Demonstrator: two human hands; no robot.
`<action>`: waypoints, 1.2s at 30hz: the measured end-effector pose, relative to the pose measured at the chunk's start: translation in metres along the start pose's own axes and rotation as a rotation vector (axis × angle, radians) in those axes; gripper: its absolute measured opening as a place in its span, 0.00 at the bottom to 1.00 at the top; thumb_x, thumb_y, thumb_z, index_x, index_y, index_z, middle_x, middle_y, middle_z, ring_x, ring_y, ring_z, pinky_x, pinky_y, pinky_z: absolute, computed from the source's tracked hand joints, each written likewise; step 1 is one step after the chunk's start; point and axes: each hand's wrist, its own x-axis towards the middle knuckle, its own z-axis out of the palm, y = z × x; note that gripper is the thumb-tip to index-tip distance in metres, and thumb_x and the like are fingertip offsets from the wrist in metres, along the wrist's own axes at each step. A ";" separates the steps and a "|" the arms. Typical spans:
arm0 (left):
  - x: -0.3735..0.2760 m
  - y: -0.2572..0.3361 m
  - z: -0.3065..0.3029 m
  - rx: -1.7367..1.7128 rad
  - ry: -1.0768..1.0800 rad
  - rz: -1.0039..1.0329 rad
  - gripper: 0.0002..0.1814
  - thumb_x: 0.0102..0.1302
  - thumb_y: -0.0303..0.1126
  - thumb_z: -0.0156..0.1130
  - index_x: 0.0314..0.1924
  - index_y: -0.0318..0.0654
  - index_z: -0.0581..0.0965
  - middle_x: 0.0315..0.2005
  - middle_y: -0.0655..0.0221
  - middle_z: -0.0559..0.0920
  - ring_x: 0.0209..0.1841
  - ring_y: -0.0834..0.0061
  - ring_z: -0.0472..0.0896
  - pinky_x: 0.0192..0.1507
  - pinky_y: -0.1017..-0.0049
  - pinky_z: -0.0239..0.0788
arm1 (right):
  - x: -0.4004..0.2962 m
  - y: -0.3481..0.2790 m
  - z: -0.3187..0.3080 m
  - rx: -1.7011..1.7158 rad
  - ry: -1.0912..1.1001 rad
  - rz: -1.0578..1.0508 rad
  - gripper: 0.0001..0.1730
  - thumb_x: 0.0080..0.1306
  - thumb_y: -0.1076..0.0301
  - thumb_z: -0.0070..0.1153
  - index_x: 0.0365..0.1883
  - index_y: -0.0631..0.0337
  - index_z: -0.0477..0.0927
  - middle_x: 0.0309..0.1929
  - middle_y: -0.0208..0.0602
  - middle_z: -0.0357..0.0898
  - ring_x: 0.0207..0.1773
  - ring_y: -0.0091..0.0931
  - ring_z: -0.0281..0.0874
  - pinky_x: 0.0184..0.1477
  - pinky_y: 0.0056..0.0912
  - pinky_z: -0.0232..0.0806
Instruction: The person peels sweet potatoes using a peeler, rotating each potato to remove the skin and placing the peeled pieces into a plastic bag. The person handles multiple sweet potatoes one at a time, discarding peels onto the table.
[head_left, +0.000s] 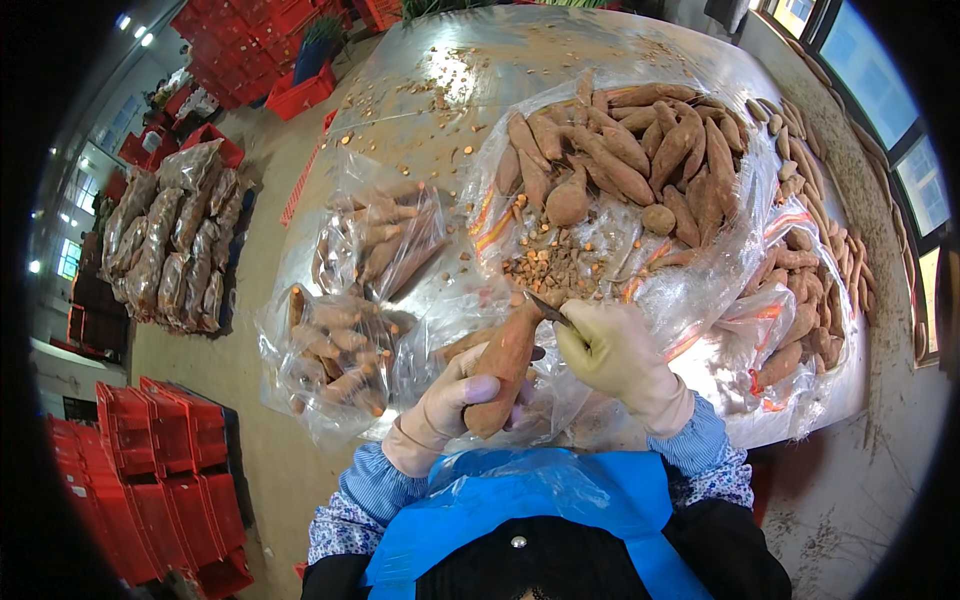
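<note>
My gloved left hand (457, 397) grips a large sweet potato (506, 364), its pointed end tilted up and away from me. A small knife (546, 307) is in my gloved right hand (611, 352); its blade reaches the upper tip of that sweet potato. Just beyond lies a heap of cut ends and dirt (555, 266). Behind it, many sweet potatoes (637, 146) are piled on an opened woven plastic sack (484, 214). To the left, two clear plastic bags hold trimmed sweet potatoes, a nearer bag (341, 345) and a farther bag (379, 236).
The metal table (397, 82) bears scattered scraps. At right stands another sack of sweet potatoes (802, 300), with more loose ones (814, 180) along the table's edge by the wall. On the floor at left are a stack of filled bags (172, 232) and stacked red crates (161, 480).
</note>
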 end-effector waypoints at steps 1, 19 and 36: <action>-0.001 0.000 0.000 0.015 -0.010 0.000 0.48 0.54 0.57 0.69 0.65 0.29 0.68 0.37 0.59 0.83 0.32 0.69 0.85 0.34 0.74 0.79 | -0.001 0.004 0.003 0.002 0.007 0.002 0.10 0.62 0.72 0.56 0.23 0.62 0.70 0.18 0.51 0.69 0.22 0.49 0.71 0.24 0.45 0.61; 0.011 0.002 -0.005 -0.210 0.055 0.246 0.56 0.46 0.57 0.78 0.68 0.33 0.65 0.48 0.57 0.80 0.50 0.61 0.81 0.58 0.60 0.72 | -0.026 0.015 0.026 0.863 -0.069 0.508 0.15 0.78 0.60 0.50 0.51 0.63 0.78 0.22 0.29 0.77 0.23 0.17 0.73 0.24 0.22 0.64; -0.012 0.014 0.022 -0.039 -0.016 0.000 0.60 0.61 0.28 0.72 0.81 0.54 0.39 0.74 0.56 0.60 0.64 0.57 0.76 0.56 0.62 0.77 | -0.020 0.033 0.031 1.103 -0.035 0.627 0.21 0.79 0.57 0.42 0.53 0.62 0.83 0.23 0.23 0.75 0.20 0.14 0.66 0.22 0.19 0.56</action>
